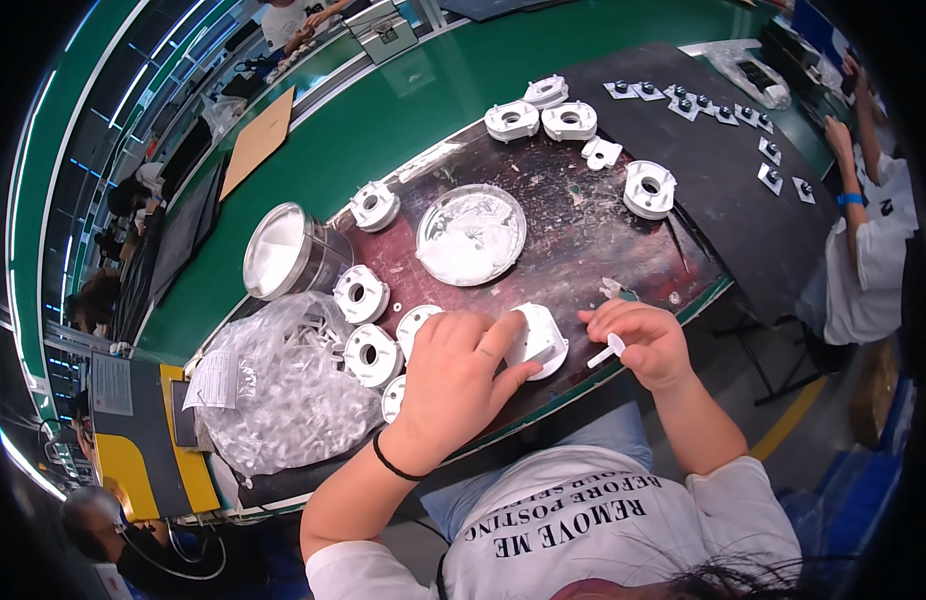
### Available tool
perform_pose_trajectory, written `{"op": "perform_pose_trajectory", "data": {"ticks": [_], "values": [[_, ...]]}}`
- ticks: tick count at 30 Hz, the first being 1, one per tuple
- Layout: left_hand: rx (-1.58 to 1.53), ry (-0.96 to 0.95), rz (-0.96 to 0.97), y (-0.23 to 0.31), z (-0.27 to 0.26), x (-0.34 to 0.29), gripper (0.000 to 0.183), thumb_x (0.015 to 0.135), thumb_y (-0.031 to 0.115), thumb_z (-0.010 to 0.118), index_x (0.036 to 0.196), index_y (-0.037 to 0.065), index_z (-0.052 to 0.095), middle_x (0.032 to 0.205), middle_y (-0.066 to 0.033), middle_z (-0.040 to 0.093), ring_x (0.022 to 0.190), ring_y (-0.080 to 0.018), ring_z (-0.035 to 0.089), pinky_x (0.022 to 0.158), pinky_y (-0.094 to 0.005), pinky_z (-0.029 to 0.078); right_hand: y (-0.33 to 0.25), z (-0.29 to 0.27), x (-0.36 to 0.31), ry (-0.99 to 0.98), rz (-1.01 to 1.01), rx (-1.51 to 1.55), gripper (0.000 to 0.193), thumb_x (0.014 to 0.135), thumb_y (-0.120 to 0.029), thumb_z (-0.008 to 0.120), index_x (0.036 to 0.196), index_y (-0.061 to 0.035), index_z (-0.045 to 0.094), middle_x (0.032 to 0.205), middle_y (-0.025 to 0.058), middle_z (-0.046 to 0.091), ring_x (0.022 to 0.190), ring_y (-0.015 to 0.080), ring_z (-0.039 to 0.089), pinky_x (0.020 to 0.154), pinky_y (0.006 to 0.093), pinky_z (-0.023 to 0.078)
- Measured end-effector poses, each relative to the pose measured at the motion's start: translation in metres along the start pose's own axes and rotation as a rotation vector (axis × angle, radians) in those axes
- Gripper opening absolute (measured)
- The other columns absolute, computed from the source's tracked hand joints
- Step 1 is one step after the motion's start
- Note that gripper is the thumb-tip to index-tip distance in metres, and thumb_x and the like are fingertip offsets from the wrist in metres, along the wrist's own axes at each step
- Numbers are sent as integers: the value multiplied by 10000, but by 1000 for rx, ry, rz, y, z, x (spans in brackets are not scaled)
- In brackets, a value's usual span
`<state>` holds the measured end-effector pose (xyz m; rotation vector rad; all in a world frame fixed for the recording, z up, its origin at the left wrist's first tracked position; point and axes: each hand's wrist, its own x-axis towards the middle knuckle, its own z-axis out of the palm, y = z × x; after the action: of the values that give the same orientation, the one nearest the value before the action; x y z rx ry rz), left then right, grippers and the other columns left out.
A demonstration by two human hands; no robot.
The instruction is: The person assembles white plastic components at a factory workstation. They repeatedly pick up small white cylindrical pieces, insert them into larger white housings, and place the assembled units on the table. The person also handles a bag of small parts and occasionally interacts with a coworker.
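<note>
Near the front edge of the dark board, a white plastic housing [539, 345] sits with its block-shaped side up. My left hand [451, 365] reaches over from the left, thumb and fingers closed about its left side; the fingertips are partly hidden. Just to the right, above the edge, my right hand [645, 342] pinches a small white plastic pin with a round flanged head [607, 352], its stem pointing left. Beside my left hand lie more white ring-shaped housings [373, 354], some partly covered by it. A clear plastic bag [283, 390] full of small white parts lies further left.
A round lid [471, 235] smeared with white paste lies mid-board, beside a metal tin [295, 252] of white material. More housings [569, 121] stand at the back. Small black parts on white squares [683, 105] cover a black mat. Other people [873, 230] work at the right and far left.
</note>
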<state>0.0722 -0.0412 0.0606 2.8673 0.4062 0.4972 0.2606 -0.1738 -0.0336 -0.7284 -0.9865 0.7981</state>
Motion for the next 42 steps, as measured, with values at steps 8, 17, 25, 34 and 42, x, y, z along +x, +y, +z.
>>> {"op": "perform_pose_trajectory", "data": {"ticks": [8,17,25,34,42], "values": [[25,-21,24,3,7,1,434,703,287,721,1065,83,596,924,-76,574,854,-274,535,770,-392,401,-1,-2,2,-38,-17,-26,257,756,-189,712,899,16,658,921,106,659,934,232,595,966,450,415],[27,-20,55,3,11,0,426,682,275,736,1039,77,614,983,-82,586,945,-275,547,840,-405,400,-2,-1,2,-37,-16,-16,264,757,-204,712,896,14,659,919,106,658,928,237,596,961,461,416],[60,-6,60,2,9,-3,439,677,284,737,1043,74,616,994,-74,589,970,-268,543,853,-405,399,-2,-1,3,-33,-19,-27,265,759,-206,710,892,17,659,915,111,658,922,239,598,959,464,418],[53,-1,42,1,10,-3,441,675,289,735,1038,66,621,985,-70,595,970,-266,543,864,-407,396,-2,-1,2,-27,-15,-14,274,760,-210,710,894,23,658,917,114,658,925,239,599,964,456,416],[76,-1,55,3,8,-2,432,687,285,727,1040,63,616,989,-82,591,972,-268,544,882,-413,392,-1,-1,2,-23,-17,-12,271,761,-209,707,901,18,660,917,112,658,929,236,598,971,457,407]]}}
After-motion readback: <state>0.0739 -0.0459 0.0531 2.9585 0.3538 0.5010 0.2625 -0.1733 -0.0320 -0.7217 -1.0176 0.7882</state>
